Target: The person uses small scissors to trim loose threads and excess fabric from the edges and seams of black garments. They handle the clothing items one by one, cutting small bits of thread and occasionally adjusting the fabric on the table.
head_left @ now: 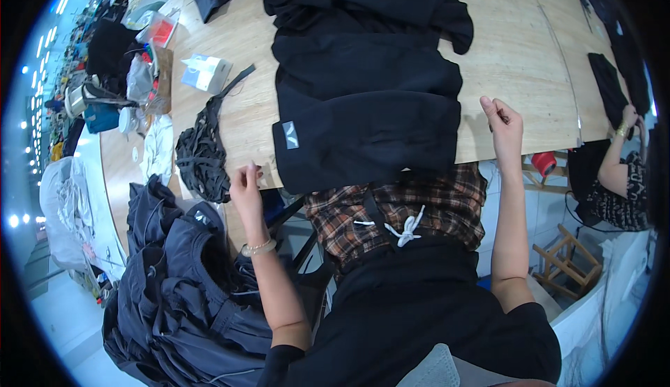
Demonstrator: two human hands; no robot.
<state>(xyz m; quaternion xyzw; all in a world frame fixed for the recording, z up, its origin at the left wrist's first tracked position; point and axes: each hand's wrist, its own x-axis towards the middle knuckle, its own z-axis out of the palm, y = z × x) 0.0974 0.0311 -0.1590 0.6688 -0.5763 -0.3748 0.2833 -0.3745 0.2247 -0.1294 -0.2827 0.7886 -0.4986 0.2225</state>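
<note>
Folded black garments (370, 136) lie in a stack on the wooden table straight ahead of me, reaching its near edge. A small grey patch (290, 136) shows at the left side of the nearest one. To the left of the stack is my left hand (246, 186), fingers curled in; whether something small is in them cannot be made out. Beside it lies a tangled bundle of black straps (202, 151). My right hand (505, 125) hovers right of the stack, apart from the cloth, closed in a loose fist with nothing visible in it.
A heap of dark garments (181, 282) hangs at my lower left. A white-blue box (206, 73) and a cluttered container (162, 73) stand on the table's left (244, 115). Wooden stool (569, 260) at right; another person's arm (618, 146) handles black cloth at far right.
</note>
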